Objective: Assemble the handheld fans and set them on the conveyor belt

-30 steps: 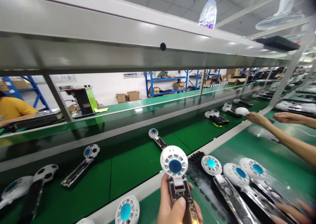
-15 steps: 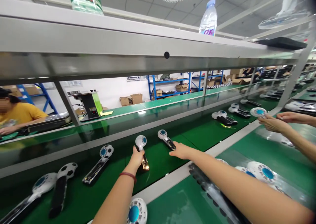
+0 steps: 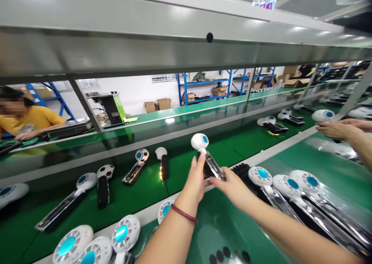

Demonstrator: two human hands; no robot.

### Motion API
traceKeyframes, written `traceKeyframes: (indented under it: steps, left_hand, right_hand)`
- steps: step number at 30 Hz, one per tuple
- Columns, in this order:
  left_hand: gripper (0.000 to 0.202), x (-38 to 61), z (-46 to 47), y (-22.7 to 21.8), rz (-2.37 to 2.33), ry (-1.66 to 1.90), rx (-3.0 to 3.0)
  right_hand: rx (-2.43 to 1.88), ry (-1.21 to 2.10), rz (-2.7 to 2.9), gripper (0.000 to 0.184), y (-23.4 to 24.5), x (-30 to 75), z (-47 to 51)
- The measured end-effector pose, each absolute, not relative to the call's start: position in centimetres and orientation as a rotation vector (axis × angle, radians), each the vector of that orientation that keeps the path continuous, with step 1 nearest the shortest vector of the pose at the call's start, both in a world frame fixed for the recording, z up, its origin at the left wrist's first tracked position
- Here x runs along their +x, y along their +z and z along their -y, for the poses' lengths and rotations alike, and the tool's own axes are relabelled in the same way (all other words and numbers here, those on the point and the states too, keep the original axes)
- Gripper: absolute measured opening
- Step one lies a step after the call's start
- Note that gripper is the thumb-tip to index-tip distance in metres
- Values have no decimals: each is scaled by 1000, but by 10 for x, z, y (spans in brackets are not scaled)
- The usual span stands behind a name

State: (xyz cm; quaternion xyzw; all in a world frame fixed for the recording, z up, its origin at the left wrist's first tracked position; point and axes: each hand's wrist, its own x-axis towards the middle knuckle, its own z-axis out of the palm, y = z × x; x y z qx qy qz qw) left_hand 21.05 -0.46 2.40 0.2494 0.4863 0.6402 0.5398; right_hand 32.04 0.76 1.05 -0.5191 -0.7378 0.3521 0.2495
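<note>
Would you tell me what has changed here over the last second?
The left hand set the first fan down on the belt and let go. The right hand took a second fan off the belt; both hands now hold it above the belt's near edge. The co-worker's hands stay at the far right.

Across the line, a person in a yellow shirt (image 3: 31, 118) is leaning on the far bench, near a black machine (image 3: 112, 109). Several fans are lying flat on the green conveyor belt (image 3: 130, 204): a football-patterned fan (image 3: 106, 172), an open-handled fan (image 3: 138, 165) and a black-handled fan (image 3: 164, 166) that is glowing at its side. White fans with blue hubs (image 3: 67, 245) are sitting in a row at the near edge. Far right, a co-worker's hand (image 3: 334, 130) is hovering by the rail. Cardboard boxes (image 3: 164, 103) are sitting by blue racks (image 3: 203, 87) behind.
</note>
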Motion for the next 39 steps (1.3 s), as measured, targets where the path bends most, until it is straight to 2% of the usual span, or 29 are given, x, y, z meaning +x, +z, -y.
traceKeyframes:
  steps: [4, 8, 12, 16, 20, 24, 30, 34, 39]
  left_hand:
    - [47, 243, 33, 26, -982, 1537, 367]
    - [57, 239, 55, 0, -977, 1460, 204]
    - [56, 226, 67, -31, -952, 1458, 187]
    - [55, 223, 71, -43, -906, 1463, 270]
    - [52, 225, 68, -42, -942, 1474, 284]
    - [51, 226, 66, -43, -973, 1472, 275]
    - [46, 227, 68, -47, -1026, 1490, 355]
    - [38, 226, 70, -44, -1075, 1541, 438]
    - [38, 223, 69, -43, -1219, 1555, 574]
  right_hand:
    - [-1224, 986, 2074, 36, 11, 366, 59]
    - [-1199, 1204, 2134, 24, -12, 388, 76]
    - [-1144, 971, 2467, 29, -34, 376, 78]
    - [-1242, 855, 2548, 19, -39, 360, 80]
    - [-1344, 921, 2480, 18, -38, 357, 79]
    - [-1303, 1142, 2422, 17, -33, 366, 77]
    - [-1221, 1408, 2124, 13, -1, 371, 59]
    - [-1275, 1356, 2040, 13, 12, 349, 44]
    - [-1218, 1212, 2191, 15, 12, 328, 39]
